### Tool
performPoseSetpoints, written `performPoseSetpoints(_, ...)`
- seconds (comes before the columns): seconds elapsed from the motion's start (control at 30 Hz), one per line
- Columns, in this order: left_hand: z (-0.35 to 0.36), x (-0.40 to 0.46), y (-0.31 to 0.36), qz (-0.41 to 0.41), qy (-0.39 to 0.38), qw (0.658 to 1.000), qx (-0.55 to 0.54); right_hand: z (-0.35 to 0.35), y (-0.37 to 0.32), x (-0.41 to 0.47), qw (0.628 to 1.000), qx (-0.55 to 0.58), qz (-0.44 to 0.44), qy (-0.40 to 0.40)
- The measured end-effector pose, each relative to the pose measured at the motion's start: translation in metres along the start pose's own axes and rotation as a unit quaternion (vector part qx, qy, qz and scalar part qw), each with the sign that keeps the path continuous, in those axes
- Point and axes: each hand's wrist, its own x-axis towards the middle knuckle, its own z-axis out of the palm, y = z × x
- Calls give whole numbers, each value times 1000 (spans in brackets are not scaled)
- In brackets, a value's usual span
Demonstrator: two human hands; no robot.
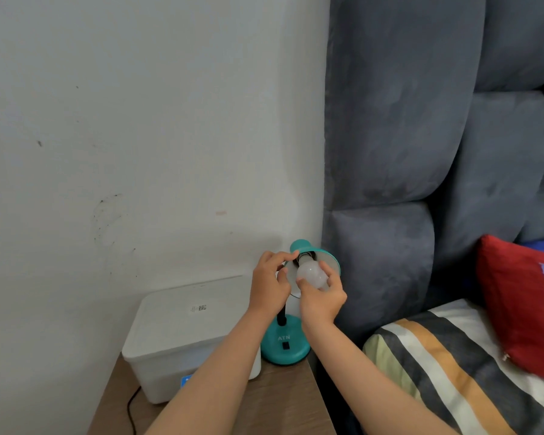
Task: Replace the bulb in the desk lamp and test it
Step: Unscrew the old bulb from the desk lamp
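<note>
A teal desk lamp stands on the bedside table with its round base [285, 348] near the table's right edge and its shade [327, 257] tipped toward me. A white frosted bulb [311, 274] sits at the socket inside the shade, unlit. My right hand [322, 298] grips the bulb from below with its fingers wrapped around the globe. My left hand [270, 282] holds the shade's left rim between thumb and fingers. A black switch shows on the base below the letters ATN.
A white lidded plastic box [182, 337] stands left of the lamp on the wooden table [283, 400], with a black cable [132, 409] running down in front. A grey padded headboard [390, 152], a striped pillow [446, 365] and a red cushion [522, 302] lie to the right.
</note>
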Motion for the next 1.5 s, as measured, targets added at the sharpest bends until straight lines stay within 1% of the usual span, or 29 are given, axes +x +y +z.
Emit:
performPoseSetpoints(0.07,0,0,0,-2,2,1000,1,2,1,-2,1000,23,7,-3)
performPoseSetpoints(0.17,0,1,0,-6,5,1000,-3,1,-1,-2,996,65,58,10)
performPoseSetpoints(0.2,0,1,1,-6,5,1000,-4,0,0,-1,996,62,60,14)
performPoseSetpoints(0.3,0,0,1,-5,5,1000,-2,0,3,-1,998,37,45,3)
performPoseSetpoints(0.43,1,1,0,-7,5,1000,0,4,3,-2,997,47,52,-10)
performPoseSetpoints(0.67,-1,-1,3,-9,4,1000,-2,2,-3,0,997,64,24,38)
performPoseSetpoints(0.77,-1,-2,3,-12,4,1000,-5,1,-6,3,996,68,26,44)
performPoseSetpoints(0.9,0,-1,2,-14,5,1000,-5,-2,-11,2,996,62,62,23)
performPoseSetpoints(1.07,-1,-1,1,-10,9,1000,-10,-4,-6,6,997,49,61,10)
performPoseSetpoints(1.13,0,-1,2,-10,9,1000,-8,-7,-3,6,996,57,65,-12)
performPoseSetpoints(1.27,-2,0,6,-17,3,1000,-1,-17,-3,4,997,23,23,-63)
performPoseSetpoints(1.4,-14,-3,13,-17,-30,999,23,-33,-11,-5,996,-15,-7,-92)
performPoseSetpoints(1.5,-30,-22,21,-39,-52,997,44,-49,-12,-24,990,-77,-28,-113)
